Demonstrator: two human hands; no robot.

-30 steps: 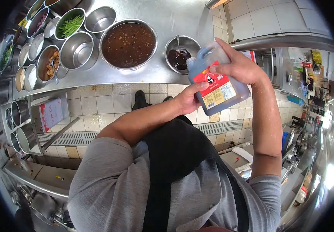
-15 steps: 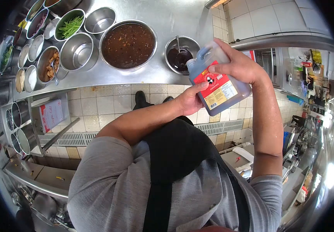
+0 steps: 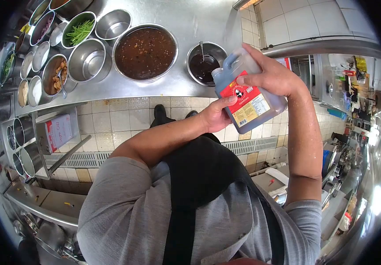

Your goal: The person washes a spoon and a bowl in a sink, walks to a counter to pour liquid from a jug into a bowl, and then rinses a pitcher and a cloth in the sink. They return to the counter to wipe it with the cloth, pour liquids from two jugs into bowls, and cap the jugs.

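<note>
Both hands are clamped on a plastic jug of dark sauce (image 3: 248, 99), held tilted over the edge of the steel counter (image 3: 190, 17) with its capped neck pointing toward the bowls. The right hand (image 3: 272, 73) wraps over the jug's upper side at the handle, fingers closed round it; the left hand (image 3: 215, 115) props it from below, thumb pressed against the label's lower edge. The jug is partly full of brown-black liquid. Its label is red with a round black-and-white emblem that looks like a panda, and beside that sits a pale panel of small print, too fine to read. Just beyond the neck stands a small steel bowl (image 3: 204, 55) holding dark sauce and a spoon. Next outward from the grip, on the left-hand side, is a wide steel basin (image 3: 145, 51) nearly full of brown sauce with flecks in it. Farther that way sit an unfilled steel bowl (image 3: 89, 59), another beyond it, a bowl of green vegetable strips (image 3: 79, 28), and a bowl of tan chunks (image 3: 54, 73) with a spoon, then a row of smaller tins whose contents are hard to tell. Below the counter, well apart from the hands, a square tin (image 3: 57, 132) with red printing lies on a low shelf; its writing cannot be read.
</note>
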